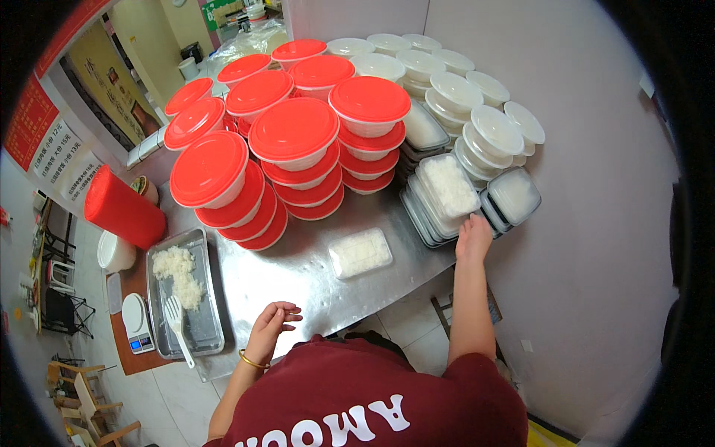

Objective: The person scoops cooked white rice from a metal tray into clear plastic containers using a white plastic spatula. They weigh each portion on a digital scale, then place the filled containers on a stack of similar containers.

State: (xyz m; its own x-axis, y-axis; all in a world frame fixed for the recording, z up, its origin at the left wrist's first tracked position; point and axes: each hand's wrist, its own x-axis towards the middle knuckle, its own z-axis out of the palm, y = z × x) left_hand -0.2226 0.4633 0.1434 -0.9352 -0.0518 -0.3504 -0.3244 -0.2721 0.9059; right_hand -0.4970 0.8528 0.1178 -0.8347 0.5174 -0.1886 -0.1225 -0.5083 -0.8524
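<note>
My left hand (273, 326) hovers over the near edge of the steel table, its fingers slightly bent and holding nothing. At the right, my right hand (474, 237) reaches the near corner of a clear plastic box of white rice (448, 184). That box tops a stack of flat clear lids or boxes (423, 215). Whether the fingers grip the box or only touch it is hard to tell. A second rice box (360, 253), lidded, lies by itself on the table between my hands.
Red-lidded bowls (293, 134) stand in several stacks at the back. White-lidded bowls (494, 131) fill the back right by the wall. On the left are a steel tray (209, 313) with loose rice, a white slotted rice paddle (175, 317), a digital scale (136, 321) and stacked red lids (124, 207).
</note>
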